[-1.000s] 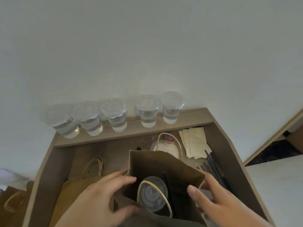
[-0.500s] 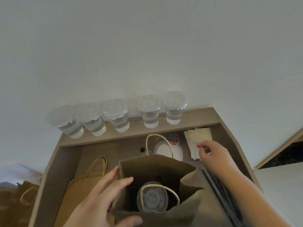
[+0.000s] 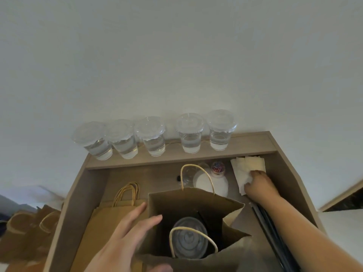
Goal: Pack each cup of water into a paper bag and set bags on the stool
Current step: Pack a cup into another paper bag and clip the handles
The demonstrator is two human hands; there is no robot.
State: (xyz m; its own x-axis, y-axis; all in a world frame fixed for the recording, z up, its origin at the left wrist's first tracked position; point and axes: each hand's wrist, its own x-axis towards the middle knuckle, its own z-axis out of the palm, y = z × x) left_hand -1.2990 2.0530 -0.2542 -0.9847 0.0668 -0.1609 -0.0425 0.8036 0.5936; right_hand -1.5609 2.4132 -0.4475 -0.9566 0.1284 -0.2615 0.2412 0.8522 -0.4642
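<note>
Napkin pick: right hand (image 3: 259, 185) has its grip pinched on the top napkin (image 3: 242, 169), so peel one sheet only while left hand (image 3: 125, 238), fingers flat, steadies the open paper bag (image 3: 188, 201) with the lidded cup (image 3: 189, 242) inside.

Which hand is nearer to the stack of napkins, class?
Right. The right hand lies on the napkins, with its fingers curled on them. The left hand rests against the left wall of the open paper bag, well apart from them.
</note>
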